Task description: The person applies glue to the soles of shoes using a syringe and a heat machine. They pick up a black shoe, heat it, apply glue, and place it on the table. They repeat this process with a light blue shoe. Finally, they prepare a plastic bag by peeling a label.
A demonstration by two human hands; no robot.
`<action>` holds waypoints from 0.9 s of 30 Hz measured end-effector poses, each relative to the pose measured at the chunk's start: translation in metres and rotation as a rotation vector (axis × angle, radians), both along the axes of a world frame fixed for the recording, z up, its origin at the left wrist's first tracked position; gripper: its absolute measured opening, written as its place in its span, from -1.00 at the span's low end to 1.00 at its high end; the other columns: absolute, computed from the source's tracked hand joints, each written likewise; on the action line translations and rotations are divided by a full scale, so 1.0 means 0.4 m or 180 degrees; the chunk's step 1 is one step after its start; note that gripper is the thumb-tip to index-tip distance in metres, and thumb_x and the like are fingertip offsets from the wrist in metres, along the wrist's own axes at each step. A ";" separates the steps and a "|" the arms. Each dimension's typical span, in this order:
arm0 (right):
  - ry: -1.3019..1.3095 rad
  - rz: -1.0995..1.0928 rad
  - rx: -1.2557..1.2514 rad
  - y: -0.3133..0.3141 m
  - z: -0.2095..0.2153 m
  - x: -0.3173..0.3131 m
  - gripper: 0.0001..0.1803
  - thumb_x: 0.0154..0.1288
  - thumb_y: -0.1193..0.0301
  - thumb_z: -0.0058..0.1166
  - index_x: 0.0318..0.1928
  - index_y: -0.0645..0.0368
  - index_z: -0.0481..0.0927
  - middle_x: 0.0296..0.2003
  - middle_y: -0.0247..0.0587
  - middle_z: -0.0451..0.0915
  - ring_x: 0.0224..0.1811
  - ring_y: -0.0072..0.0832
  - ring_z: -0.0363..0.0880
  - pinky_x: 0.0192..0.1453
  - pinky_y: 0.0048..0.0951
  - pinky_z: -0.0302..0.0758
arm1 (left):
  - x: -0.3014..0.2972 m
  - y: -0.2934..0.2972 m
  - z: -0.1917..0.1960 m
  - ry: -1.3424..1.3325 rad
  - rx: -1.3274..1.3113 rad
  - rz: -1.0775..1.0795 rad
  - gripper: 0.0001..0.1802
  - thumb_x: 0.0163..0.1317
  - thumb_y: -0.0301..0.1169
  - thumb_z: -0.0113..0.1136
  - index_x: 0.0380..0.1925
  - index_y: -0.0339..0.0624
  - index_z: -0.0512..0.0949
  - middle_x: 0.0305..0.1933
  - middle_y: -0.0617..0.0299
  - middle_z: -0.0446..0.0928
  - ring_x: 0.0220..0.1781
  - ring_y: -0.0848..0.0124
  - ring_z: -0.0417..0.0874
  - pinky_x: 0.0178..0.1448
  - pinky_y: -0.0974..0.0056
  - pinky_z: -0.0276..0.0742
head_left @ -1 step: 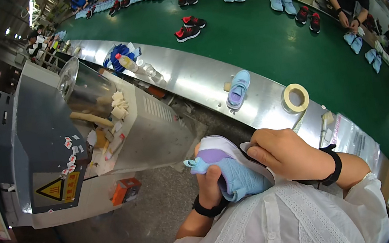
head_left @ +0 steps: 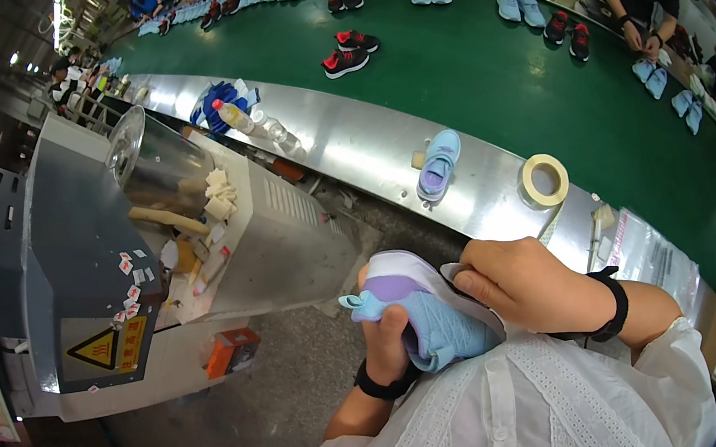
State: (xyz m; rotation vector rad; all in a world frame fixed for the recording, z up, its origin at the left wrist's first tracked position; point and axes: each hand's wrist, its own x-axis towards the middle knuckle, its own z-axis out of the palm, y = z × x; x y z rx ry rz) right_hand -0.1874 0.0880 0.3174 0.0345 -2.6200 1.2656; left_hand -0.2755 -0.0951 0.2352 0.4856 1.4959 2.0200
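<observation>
Close to my chest is a light-blue sneaker [head_left: 453, 329] with a lilac lining and a white sole, tilted on its side. My left hand [head_left: 385, 338] grips it at the heel, thumb at the collar beside the pull loop. Over the sole my right hand [head_left: 522, 281] is closed, fingers curled. A thin grey-and-dark edge [head_left: 451, 271] pokes out from under its fingertips; what it belongs to is mostly hidden. Another light-blue sneaker [head_left: 439, 166] lies on the metal ledge [head_left: 344, 120] ahead.
A tape roll [head_left: 544, 180] and a plastic bag [head_left: 641, 248] lie on the ledge to the right. Bottles [head_left: 238, 117] stand farther left. Beyond runs a green conveyor belt [head_left: 465, 71] carrying black-and-red shoes [head_left: 346, 60]. A grey machine [head_left: 87, 252] stands left; co-workers sit across.
</observation>
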 end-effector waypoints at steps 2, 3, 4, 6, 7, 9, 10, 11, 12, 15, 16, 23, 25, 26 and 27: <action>0.0057 -0.0035 0.0082 -0.009 0.004 -0.005 -0.77 0.25 0.34 0.01 -0.43 0.25 0.37 -0.58 -0.05 0.45 -0.54 -0.06 0.49 -0.47 -0.19 0.44 | 0.008 0.019 0.037 0.0349 -0.0008 0.0086 -0.15 0.03 0.27 0.12 0.02 -0.27 0.26 -0.08 0.11 0.43 -0.08 0.34 0.50 0.00 0.24 0.46; 0.0132 -0.0059 0.0168 -0.016 0.007 -0.008 -0.77 0.25 0.34 0.01 -0.43 0.24 0.37 -0.60 -0.06 0.44 -0.56 -0.08 0.49 -0.50 -0.20 0.44 | 0.009 0.027 0.052 0.0524 -0.0010 0.0130 -0.14 0.00 0.26 0.17 0.02 -0.26 0.24 -0.09 0.12 0.43 -0.10 0.36 0.50 0.00 0.26 0.46; 0.0207 -0.0082 0.0254 -0.021 0.009 -0.009 -0.76 0.25 0.34 0.02 -0.44 0.23 0.36 -0.61 -0.07 0.44 -0.58 -0.10 0.49 -0.53 -0.21 0.44 | 0.009 0.026 0.051 0.0461 0.0061 0.0074 -0.12 -0.01 0.21 0.23 0.05 -0.26 0.19 -0.06 0.12 0.41 -0.07 0.37 0.49 0.01 0.28 0.45; 0.0313 -0.0110 0.0362 -0.027 0.006 -0.011 -0.76 0.25 0.33 0.02 -0.44 0.22 0.36 -0.62 -0.08 0.44 -0.62 -0.12 0.47 -0.58 -0.23 0.43 | 0.007 0.022 0.048 0.0333 0.0204 -0.0033 -0.06 -0.04 0.11 0.34 0.12 -0.27 0.09 0.00 0.12 0.38 -0.01 0.41 0.47 0.04 0.31 0.44; 0.0366 -0.0122 0.0417 -0.029 0.005 -0.012 -0.76 0.25 0.33 0.03 -0.45 0.22 0.36 -0.62 -0.09 0.44 -0.64 -0.13 0.47 -0.61 -0.24 0.42 | 0.007 0.022 0.052 0.0371 0.0198 -0.0028 -0.05 -0.04 0.11 0.35 0.12 -0.27 0.08 0.00 0.12 0.38 -0.01 0.42 0.47 0.04 0.31 0.44; 0.0393 -0.0111 0.0455 -0.030 0.007 -0.012 -0.76 0.24 0.33 0.03 -0.45 0.22 0.36 -0.62 -0.10 0.44 -0.65 -0.15 0.47 -0.61 -0.24 0.43 | 0.010 0.023 0.062 0.0440 0.0181 -0.0017 -0.05 -0.05 0.11 0.35 0.12 -0.27 0.08 0.00 0.12 0.38 -0.02 0.42 0.47 0.04 0.31 0.44; 0.0403 -0.0105 0.0472 -0.030 0.007 -0.012 -0.76 0.24 0.34 0.03 -0.45 0.22 0.36 -0.62 -0.10 0.44 -0.65 -0.16 0.47 -0.61 -0.25 0.43 | 0.011 0.023 0.064 0.0446 0.0177 -0.0005 -0.04 -0.05 0.11 0.35 0.11 -0.27 0.08 -0.01 0.12 0.39 -0.02 0.42 0.47 0.03 0.31 0.44; 0.0397 -0.0098 0.0504 -0.031 0.008 -0.012 -0.77 0.24 0.34 0.03 -0.45 0.21 0.37 -0.62 -0.11 0.44 -0.65 -0.16 0.47 -0.61 -0.25 0.43 | 0.011 0.023 0.065 0.0453 0.0173 0.0007 -0.04 -0.05 0.11 0.35 0.11 -0.28 0.08 -0.01 0.12 0.39 -0.02 0.42 0.47 0.03 0.31 0.44; 0.0393 -0.0090 0.0536 -0.031 0.009 -0.012 -0.77 0.24 0.34 0.03 -0.45 0.21 0.37 -0.62 -0.11 0.44 -0.65 -0.17 0.47 -0.61 -0.26 0.43 | 0.012 0.023 0.067 0.0461 0.0169 0.0019 -0.04 -0.06 0.12 0.35 0.11 -0.28 0.08 -0.01 0.12 0.39 -0.02 0.43 0.47 0.03 0.32 0.44; 0.0427 -0.0089 0.0603 -0.033 0.011 -0.013 -0.78 0.24 0.34 0.03 -0.44 0.21 0.37 -0.62 -0.12 0.43 -0.65 -0.18 0.47 -0.61 -0.27 0.43 | 0.016 0.025 0.073 0.0459 0.0164 0.0080 -0.04 -0.06 0.11 0.36 0.11 -0.28 0.09 -0.01 0.12 0.40 -0.03 0.43 0.48 0.02 0.32 0.45; 0.0446 -0.0092 0.0621 -0.033 0.012 -0.012 -0.78 0.24 0.34 0.03 -0.44 0.21 0.38 -0.62 -0.13 0.43 -0.66 -0.19 0.47 -0.62 -0.27 0.43 | 0.017 0.026 0.074 0.0448 0.0165 0.0095 -0.04 -0.06 0.11 0.36 0.11 -0.28 0.09 -0.02 0.12 0.40 -0.03 0.43 0.48 0.02 0.32 0.46; 0.0440 -0.0137 0.0771 -0.038 0.012 -0.014 -0.79 0.23 0.35 0.03 -0.44 0.21 0.37 -0.61 -0.14 0.44 -0.66 -0.20 0.48 -0.63 -0.28 0.43 | 0.020 0.030 0.077 0.0622 0.0081 0.0236 -0.06 -0.06 0.05 0.39 0.10 -0.29 0.09 -0.03 0.12 0.40 -0.04 0.42 0.48 0.02 0.32 0.45; 0.0458 -0.0181 0.0850 -0.047 0.000 -0.015 -0.79 0.23 0.35 0.03 -0.44 0.21 0.37 -0.61 -0.14 0.44 -0.67 -0.20 0.48 -0.63 -0.28 0.43 | 0.022 0.034 0.075 0.0692 0.0045 0.0308 -0.08 -0.05 0.03 0.40 0.09 -0.29 0.10 -0.03 0.12 0.40 -0.03 0.43 0.48 0.02 0.33 0.44; 0.0449 -0.0168 0.0902 -0.047 -0.006 -0.018 -0.79 0.23 0.35 0.03 -0.44 0.21 0.37 -0.61 -0.15 0.45 -0.67 -0.20 0.48 -0.64 -0.28 0.43 | 0.024 0.041 0.072 0.0676 0.0053 0.0346 -0.09 -0.04 0.01 0.40 0.09 -0.29 0.10 -0.03 0.12 0.40 -0.03 0.43 0.47 0.02 0.33 0.44; 0.0455 -0.0163 0.0962 -0.045 -0.009 -0.022 -0.79 0.23 0.35 0.02 -0.44 0.21 0.37 -0.61 -0.15 0.45 -0.67 -0.21 0.49 -0.64 -0.29 0.43 | 0.024 0.047 0.073 0.0676 0.0069 0.0379 -0.11 -0.04 0.00 0.40 0.09 -0.29 0.11 -0.03 0.12 0.40 -0.03 0.43 0.47 0.02 0.33 0.43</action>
